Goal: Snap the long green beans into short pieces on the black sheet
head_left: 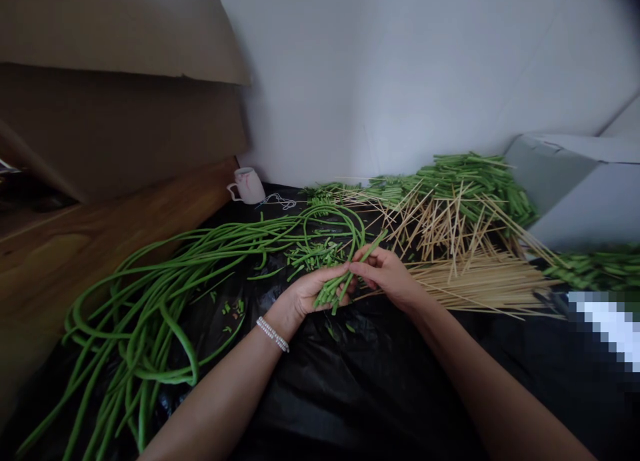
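My left hand (311, 291), with a beaded bracelet at the wrist, is wrapped around a small bundle of cut long bean pieces (331, 293). My right hand (389, 273) pinches bean pieces (373, 247) that stick up beyond the bundle, its thumb close to the left fingers. Whether a skewer is among them is hidden. Just behind the hands lies a loose heap of cut bean pieces (315, 255). Whole long beans (150, 321) sprawl in a tangle to the left. Thin wooden skewers (465, 281) lie in a pile beside my right hand.
Black plastic sheeting (370, 387) covers the work surface. A larger heap of cut beans on skewers (480, 181) rests against the wall, near a white box (585, 181). At the back left are a mug (249, 185), some string (281, 202) and a large cardboard box (125, 131).
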`<action>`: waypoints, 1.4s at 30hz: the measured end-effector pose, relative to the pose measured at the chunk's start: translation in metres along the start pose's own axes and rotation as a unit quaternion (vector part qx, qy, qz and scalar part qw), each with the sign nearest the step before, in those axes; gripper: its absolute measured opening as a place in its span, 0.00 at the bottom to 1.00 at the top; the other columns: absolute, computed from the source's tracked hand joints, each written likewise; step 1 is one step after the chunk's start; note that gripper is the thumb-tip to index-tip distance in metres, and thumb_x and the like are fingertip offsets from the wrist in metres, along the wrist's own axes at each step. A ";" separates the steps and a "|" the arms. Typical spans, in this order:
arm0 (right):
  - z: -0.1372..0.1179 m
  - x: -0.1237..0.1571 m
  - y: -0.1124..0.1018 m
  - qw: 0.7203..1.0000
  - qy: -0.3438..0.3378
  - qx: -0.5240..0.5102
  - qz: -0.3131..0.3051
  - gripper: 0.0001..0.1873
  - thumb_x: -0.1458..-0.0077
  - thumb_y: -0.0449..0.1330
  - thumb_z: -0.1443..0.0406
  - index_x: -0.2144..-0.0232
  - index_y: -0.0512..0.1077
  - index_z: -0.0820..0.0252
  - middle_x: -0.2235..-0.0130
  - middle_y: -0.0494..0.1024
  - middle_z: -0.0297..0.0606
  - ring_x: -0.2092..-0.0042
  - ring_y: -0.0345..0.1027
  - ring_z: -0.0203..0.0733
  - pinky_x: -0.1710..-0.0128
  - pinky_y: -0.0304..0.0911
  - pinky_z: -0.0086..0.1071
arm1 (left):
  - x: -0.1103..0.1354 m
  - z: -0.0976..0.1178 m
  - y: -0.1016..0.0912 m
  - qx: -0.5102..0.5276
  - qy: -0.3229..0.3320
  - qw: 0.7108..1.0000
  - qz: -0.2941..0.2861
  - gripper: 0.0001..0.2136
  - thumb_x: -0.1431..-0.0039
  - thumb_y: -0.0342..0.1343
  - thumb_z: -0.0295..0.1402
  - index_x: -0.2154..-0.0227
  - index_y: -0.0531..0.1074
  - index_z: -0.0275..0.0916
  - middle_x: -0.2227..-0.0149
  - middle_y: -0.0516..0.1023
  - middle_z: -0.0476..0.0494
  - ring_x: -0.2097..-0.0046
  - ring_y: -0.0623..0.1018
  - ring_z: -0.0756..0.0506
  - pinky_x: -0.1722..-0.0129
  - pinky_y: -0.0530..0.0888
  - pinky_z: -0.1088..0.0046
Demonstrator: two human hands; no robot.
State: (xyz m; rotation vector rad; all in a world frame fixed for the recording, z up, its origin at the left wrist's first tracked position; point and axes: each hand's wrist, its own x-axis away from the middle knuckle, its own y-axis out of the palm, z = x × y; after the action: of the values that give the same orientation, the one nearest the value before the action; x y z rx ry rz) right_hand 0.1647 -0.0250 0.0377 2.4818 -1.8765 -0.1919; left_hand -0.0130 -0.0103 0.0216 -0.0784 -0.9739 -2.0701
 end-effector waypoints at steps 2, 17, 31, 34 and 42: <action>0.000 0.000 0.000 1.000 0.005 -0.005 -0.010 0.15 0.55 0.69 0.57 0.71 0.71 0.58 0.82 0.64 0.24 0.81 0.53 0.27 0.82 0.48 0.25 | 0.000 -0.001 -0.002 -0.005 -0.004 1.000 -0.024 0.10 0.47 0.64 0.34 0.68 0.75 0.30 0.73 0.74 0.44 0.75 0.74 0.51 0.78 0.70 0.78; -0.001 -0.005 -0.010 0.986 -0.031 -0.128 0.100 0.12 0.57 0.70 0.58 0.73 0.72 0.56 0.77 0.70 0.27 0.79 0.57 0.29 0.82 0.48 0.25 | -0.005 0.005 0.004 0.003 0.077 0.995 0.065 0.06 0.45 0.60 0.31 0.71 0.72 0.33 0.75 0.72 0.48 0.78 0.72 0.53 0.79 0.70 0.78; 0.000 -0.001 0.001 0.995 -0.015 -0.078 0.067 0.14 0.56 0.69 0.55 0.75 0.73 0.58 0.81 0.69 0.28 0.80 0.57 0.29 0.81 0.51 0.26 | -0.008 0.015 0.007 0.144 0.117 0.974 0.130 0.06 0.40 0.54 0.27 0.73 0.69 0.34 0.79 0.71 0.51 0.83 0.70 0.54 0.83 0.70 0.80; -0.002 -0.002 -0.002 0.992 -0.015 -0.101 0.075 0.16 0.56 0.69 0.55 0.79 0.71 0.58 0.82 0.67 0.28 0.81 0.55 0.29 0.81 0.49 0.27 | -0.006 0.018 0.005 0.154 0.117 0.972 0.134 0.04 0.41 0.55 0.26 0.71 0.69 0.34 0.79 0.71 0.51 0.82 0.70 0.55 0.83 0.69 0.82; -0.002 0.001 0.000 0.999 -0.002 -0.036 -0.011 0.14 0.54 0.67 0.55 0.76 0.72 0.58 0.83 0.65 0.26 0.80 0.55 0.29 0.80 0.49 0.27 | 0.002 0.003 0.002 -0.003 0.032 0.999 0.026 0.10 0.44 0.61 0.35 0.66 0.74 0.32 0.74 0.75 0.45 0.79 0.73 0.51 0.83 0.68 0.79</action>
State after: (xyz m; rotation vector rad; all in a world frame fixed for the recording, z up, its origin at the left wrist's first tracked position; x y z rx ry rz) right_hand 0.1653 -0.0263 0.0397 2.4574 -1.8098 -0.2595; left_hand -0.0134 -0.0098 0.0259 -0.0396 -0.9176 -2.0156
